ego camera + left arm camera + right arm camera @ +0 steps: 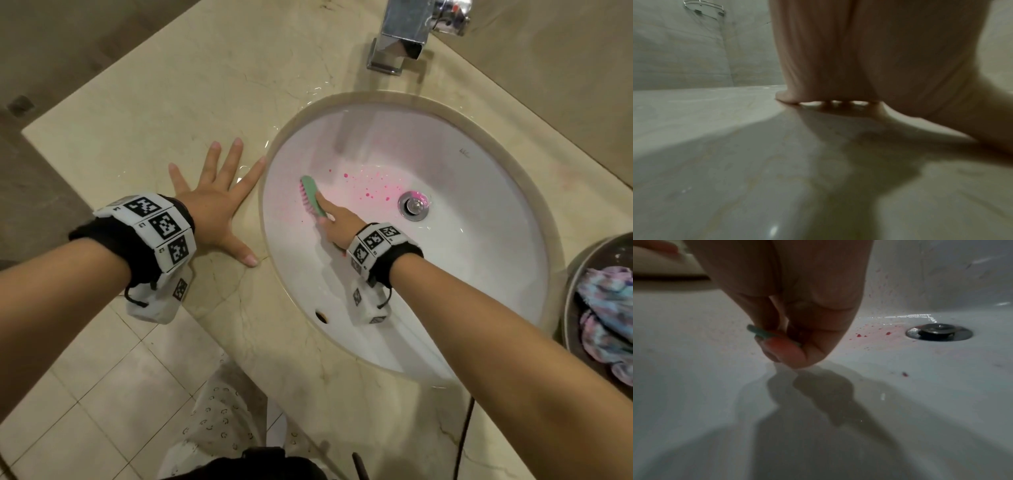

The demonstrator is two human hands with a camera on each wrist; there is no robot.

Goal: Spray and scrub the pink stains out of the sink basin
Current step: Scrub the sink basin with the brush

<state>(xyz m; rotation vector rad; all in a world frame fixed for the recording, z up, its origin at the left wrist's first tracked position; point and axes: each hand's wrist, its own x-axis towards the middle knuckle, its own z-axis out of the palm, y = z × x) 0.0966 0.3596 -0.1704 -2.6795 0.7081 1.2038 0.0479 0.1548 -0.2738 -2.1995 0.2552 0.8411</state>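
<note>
A white oval sink basin (479,274) is set in a beige marble counter (171,113). Pink stains (373,186) speckle its floor between the brush and the chrome drain (413,205); from the right wrist they show as red drops (859,335) left of the drain (939,332). My right hand (337,224) grips a green scrub brush (312,196) with pink bristles, pressed on the basin's left slope. In the right wrist view my fingers (797,331) curl round the brush's green edge (758,332). My left hand (214,202) lies flat with fingers spread on the counter left of the basin, its palm (859,65) pressing down.
A chrome faucet (400,37) stands behind the basin. A dark bowl (572,291) holding a blue-purple cloth (606,318) sits at the right edge. Water drops lie on the counter near the basin's rim. An overflow hole (322,316) is in the near wall. Tiled floor lies below.
</note>
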